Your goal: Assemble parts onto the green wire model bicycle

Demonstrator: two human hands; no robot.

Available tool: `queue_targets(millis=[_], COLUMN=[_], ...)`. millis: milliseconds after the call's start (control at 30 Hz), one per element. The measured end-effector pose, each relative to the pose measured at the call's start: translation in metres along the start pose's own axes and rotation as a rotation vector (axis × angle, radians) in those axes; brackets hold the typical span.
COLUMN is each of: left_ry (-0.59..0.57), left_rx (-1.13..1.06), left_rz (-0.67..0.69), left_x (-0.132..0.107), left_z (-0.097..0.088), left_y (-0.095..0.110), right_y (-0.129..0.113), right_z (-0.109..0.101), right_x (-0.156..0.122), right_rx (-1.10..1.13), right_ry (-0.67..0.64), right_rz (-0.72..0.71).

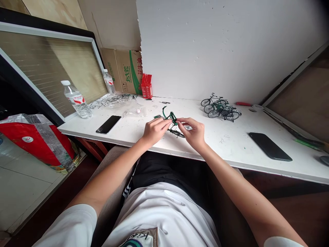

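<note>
Both hands meet over the front edge of the white table. My left hand pinches a small green model bicycle frame, fingers closed on its left side. My right hand is closed on the same frame from the right, thumb and fingers pressed near a dark part with a small wheel. The frame's green fork sticks up between the two hands.
Several finished green model bicycles stand at the back right. One black phone lies left, another right. A water bottle, clear bags of parts, a red carton and cardboard boxes sit at the back left.
</note>
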State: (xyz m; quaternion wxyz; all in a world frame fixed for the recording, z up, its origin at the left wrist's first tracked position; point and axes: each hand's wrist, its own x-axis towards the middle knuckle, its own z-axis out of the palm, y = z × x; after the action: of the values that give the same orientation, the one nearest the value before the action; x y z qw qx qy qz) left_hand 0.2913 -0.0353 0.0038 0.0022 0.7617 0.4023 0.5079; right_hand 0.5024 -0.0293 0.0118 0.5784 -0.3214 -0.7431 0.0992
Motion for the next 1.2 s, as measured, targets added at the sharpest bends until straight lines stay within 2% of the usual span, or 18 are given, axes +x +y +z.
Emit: queue_targets(millis=[100,200,300,600,900,1200], left_ry=[-0.053,-0.015,0.032,0.033,0.028,0.021], left_rx=[0.107,0.233,0.314,0.339,0.382,0.464], left_rz=[0.12,0.246,0.315,0.337,0.384,0.363], left_x=[0.002,0.003,0.003,0.003,0.003,0.001], left_z=[-0.004,-0.006,-0.007,-0.009,-0.01,-0.012], left_y=[-0.002,-0.003,-0.002,0.0,0.003,0.007], right_y=[-0.001,-0.001,-0.002,0.001,-0.005,-0.002], right_z=[-0.002,-0.004,-0.005,-0.007,-0.011,-0.012], right_x=[0.002,0.003,0.005,0.007,0.01,0.012], right_rx=[-0.003,0.01,0.0,-0.041,-0.084,-0.057], right_ry=[-0.007,-0.014,-0.04,-0.08,-0.108,-0.121], right_rz=[0.01,-0.006,-0.08,-0.281,-0.327,-0.387])
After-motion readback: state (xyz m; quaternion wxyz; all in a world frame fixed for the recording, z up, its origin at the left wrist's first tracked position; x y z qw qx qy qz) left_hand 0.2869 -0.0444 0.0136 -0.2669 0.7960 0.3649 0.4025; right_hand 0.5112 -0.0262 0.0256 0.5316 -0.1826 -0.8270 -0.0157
